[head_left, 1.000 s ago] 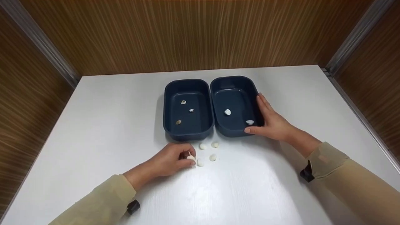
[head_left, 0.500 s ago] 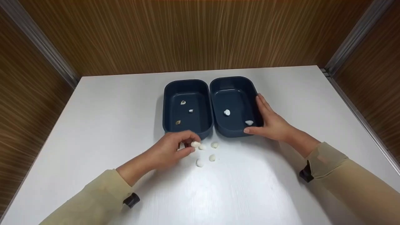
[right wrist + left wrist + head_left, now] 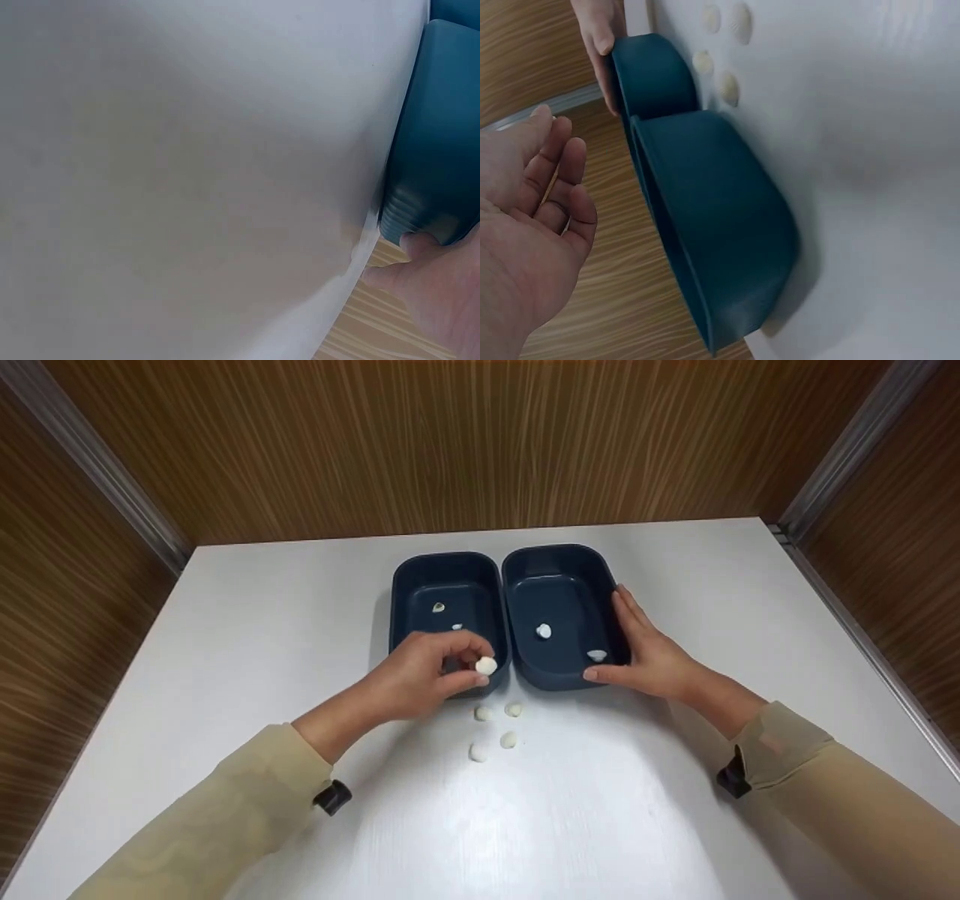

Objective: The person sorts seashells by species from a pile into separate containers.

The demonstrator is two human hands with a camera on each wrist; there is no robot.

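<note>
In the head view my left hand [image 3: 416,675] pinches a white seashell [image 3: 486,665] between thumb and fingertips, above the front of the left dark blue box [image 3: 393,607]. Two small shells show inside that box, one of them a brownish shell [image 3: 439,607]; the hand covers part of its floor. My right hand [image 3: 656,656] rests against the right dark blue box [image 3: 555,681], its fingers straight along the outer side and its thumb at the front corner. Inside lie a white shell [image 3: 544,631] and a greyish-white shell [image 3: 596,655]. The left wrist view shows the left hand [image 3: 536,195] beside the boxes.
Several pale shells lie on the white table [image 3: 525,825] in front of the boxes, among them a shell [image 3: 509,740] and another shell [image 3: 478,752]. The boxes stand side by side. A wood-grain panel [image 3: 480,450] rises behind the table, with others at both sides.
My left hand has lifted a shell off the table and carried it forward and slightly right, over the left box's front. The right hand stays at the right box.
</note>
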